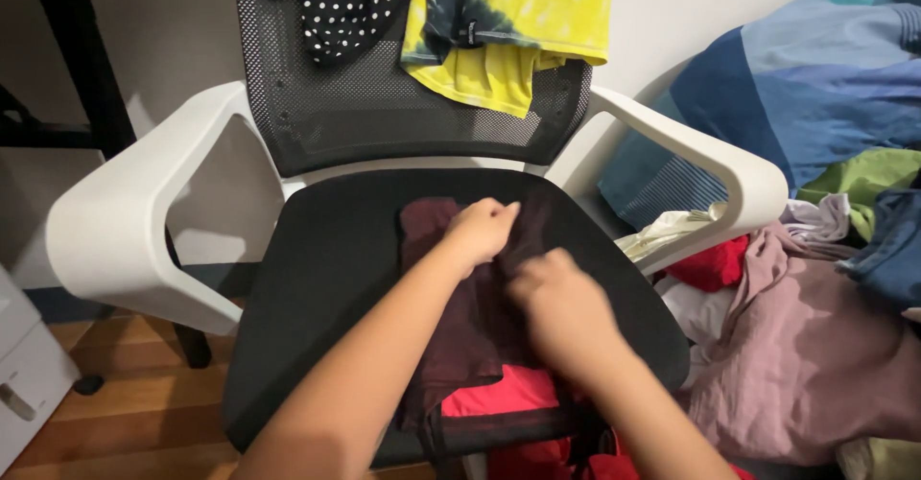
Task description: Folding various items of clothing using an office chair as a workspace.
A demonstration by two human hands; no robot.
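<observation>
A dark maroon garment (459, 319) lies spread on the black seat (326, 279) of an office chair. My left hand (480, 231) pinches the garment's upper edge near the back of the seat, fingers closed on the cloth. My right hand (561, 298) is blurred, fingers curled on the same garment a little nearer and to the right. A bright red cloth (499, 398) shows under the garment at the seat's front edge.
The chair has white armrests (115, 221) and a mesh back (384, 106) draped with a polka-dot garment (341, 0) and a yellow tie-dye shirt (508, 29). A pile of clothes (815, 346) and a blue patchwork blanket (815, 77) lie at right. Wooden floor (134, 413) is at left.
</observation>
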